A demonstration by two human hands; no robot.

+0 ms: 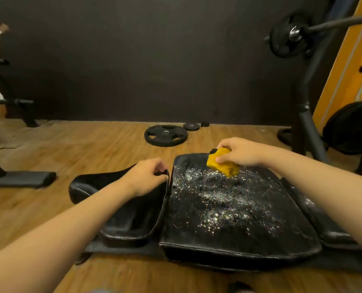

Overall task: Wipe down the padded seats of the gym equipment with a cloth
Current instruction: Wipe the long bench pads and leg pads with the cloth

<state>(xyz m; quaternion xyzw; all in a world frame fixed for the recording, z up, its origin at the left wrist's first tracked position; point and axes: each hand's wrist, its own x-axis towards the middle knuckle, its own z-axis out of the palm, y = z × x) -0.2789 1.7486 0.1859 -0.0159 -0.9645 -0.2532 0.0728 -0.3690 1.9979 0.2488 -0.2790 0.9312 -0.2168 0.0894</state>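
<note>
A speckled seat pad (228,218) is flanked at nine o'clock by a side pad (133,218), whose far edge is gripped by the left hand (148,176). A weight plate (165,135) is seen at twelve o'clock. The yellow cloth (222,166) is clenched by the right hand (239,153) on the seat pad's far end.

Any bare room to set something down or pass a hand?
Free: wood floor between left pad and weight plate, and between that pad and bench foot. Crowded: speckled centre pad, right hand holding cloth at its far edge; left hand grips left pad.
</note>
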